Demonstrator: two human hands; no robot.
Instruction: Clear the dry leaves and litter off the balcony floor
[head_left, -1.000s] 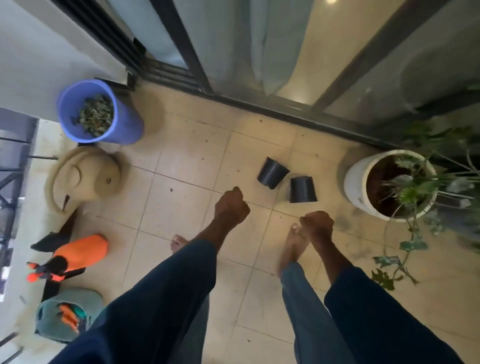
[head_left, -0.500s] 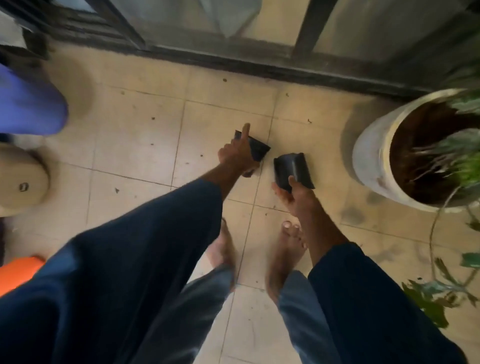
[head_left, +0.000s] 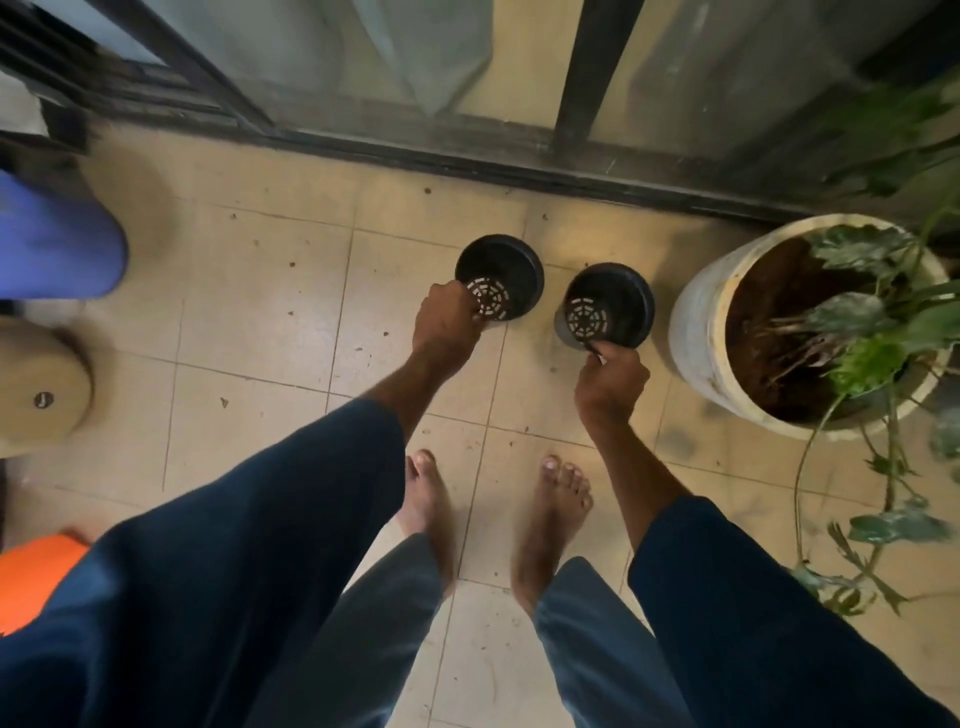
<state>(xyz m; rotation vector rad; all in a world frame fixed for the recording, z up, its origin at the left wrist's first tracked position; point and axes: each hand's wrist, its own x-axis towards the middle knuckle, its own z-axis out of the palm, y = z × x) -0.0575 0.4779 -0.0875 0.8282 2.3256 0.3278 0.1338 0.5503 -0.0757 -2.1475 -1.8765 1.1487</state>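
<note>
- Two small black round plastic nursery pots are held side by side over the beige tiled balcony floor (head_left: 270, 312), ahead of the bare feet and short of the sliding-door track.
- The left pot (head_left: 511, 270) is gripped at its near rim by the left hand (head_left: 447, 327). The right pot (head_left: 618, 296) is pinched at its near rim by the right hand (head_left: 613, 382).
- Both mouths are turned upward, so the slotted bases are seen inside. Whether either pot touches the floor cannot be told.
- The hands are kept apart and both arms are stretched forward and down.
- Small dark specks of litter (head_left: 224, 401) are scattered across the tiles.
- A blue plastic bucket (head_left: 57, 244) stands well off to the left, nearer the left hand. A white round planter with soil (head_left: 696, 332) stands just beside the right pot.
</note>
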